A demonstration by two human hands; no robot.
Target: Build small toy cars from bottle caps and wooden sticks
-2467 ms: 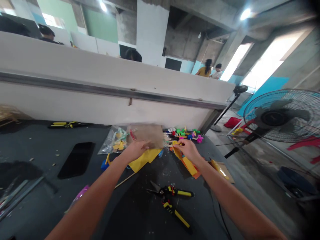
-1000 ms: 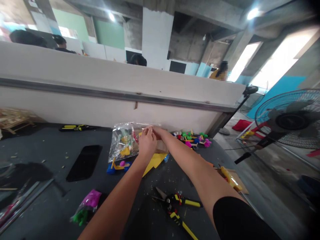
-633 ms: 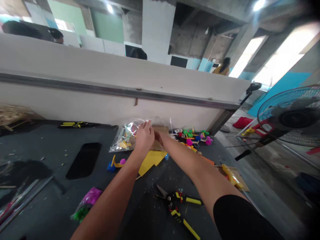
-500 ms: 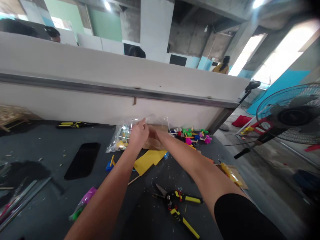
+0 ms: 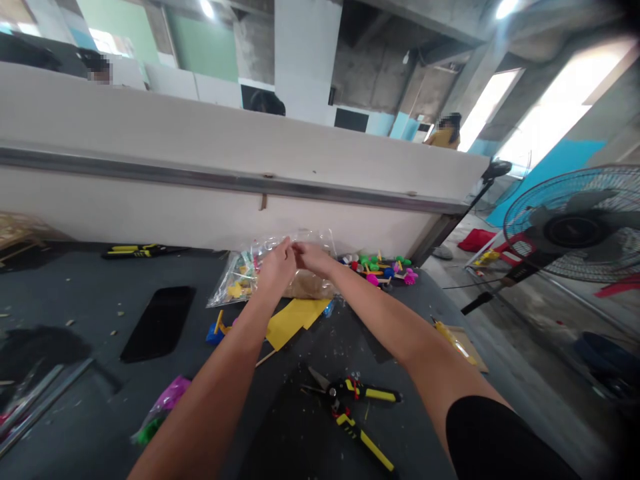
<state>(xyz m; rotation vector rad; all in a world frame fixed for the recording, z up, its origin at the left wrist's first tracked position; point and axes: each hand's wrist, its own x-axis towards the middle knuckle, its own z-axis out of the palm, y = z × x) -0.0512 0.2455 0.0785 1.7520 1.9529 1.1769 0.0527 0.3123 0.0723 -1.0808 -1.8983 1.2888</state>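
A clear plastic bag point(image 5: 225, 283) with small coloured pieces and something brown inside lies against the white partition. My left hand point(image 5: 280, 262) is closed on the bag's upper edge, its thumb and fingers pinched together. Right beside it, my right hand point(image 5: 313, 258) pinches the same edge, and the two hands touch or nearly touch. Some yellow sheets point(image 5: 295, 321) lie in front of the bag. Between my forearms, open pruning shears point(image 5: 334, 392) with black and yellow handles rest on the dark table.
Small coloured plastic parts point(image 5: 383, 272) are heaped right of the bag. A black phone point(image 5: 159, 322), yellow-handled pliers point(image 5: 137, 251) and metal rods point(image 5: 47, 400) lie to the left. A yellow cutter point(image 5: 454, 341) sits near the right edge, beyond which stands a fan point(image 5: 573, 230). People are behind the partition point(image 5: 200, 133).
My right hand has risen from the middle of the bag to its upper edge, next to my left hand. The left hand stays nearly in place. The view has shifted slightly.
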